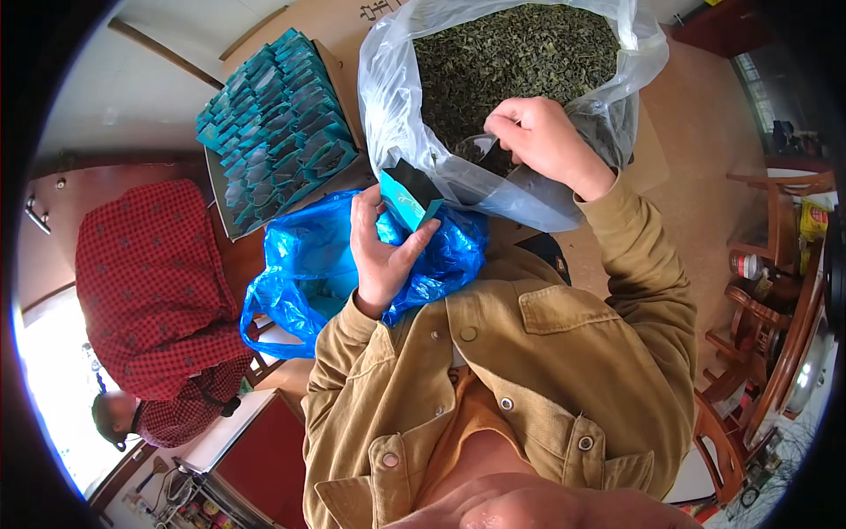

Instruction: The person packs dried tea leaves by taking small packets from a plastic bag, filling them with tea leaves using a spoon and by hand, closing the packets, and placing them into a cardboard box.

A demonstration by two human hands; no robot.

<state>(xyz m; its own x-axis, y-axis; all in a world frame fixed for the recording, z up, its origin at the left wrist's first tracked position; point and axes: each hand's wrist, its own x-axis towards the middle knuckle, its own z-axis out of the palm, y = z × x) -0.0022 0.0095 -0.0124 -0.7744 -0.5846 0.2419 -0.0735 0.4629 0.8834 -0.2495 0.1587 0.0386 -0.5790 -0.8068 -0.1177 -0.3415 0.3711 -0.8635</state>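
My left hand (383, 248) grips a small teal packet (404, 200) whose dark mouth stands open and faces up. Just to the right, my right hand (545, 142) pinches what looks like a clear plastic scoop (477, 147) at the near edge of the dried leaves. Those dark green leaves (515, 53), which look like tea, fill a large clear plastic bag (396, 99) with its top folded wide. Below my left hand, a blue plastic bag (291, 251) gapes open with teal pieces (334, 291) inside, partly hidden by the bag.
At the upper left, a cardboard box (221, 188) holds rows of teal packets (277, 125) standing upright. A person in red checked clothing (158, 264) is at the left. Wooden chairs (753, 317) and a table edge (786, 357) line the right side.
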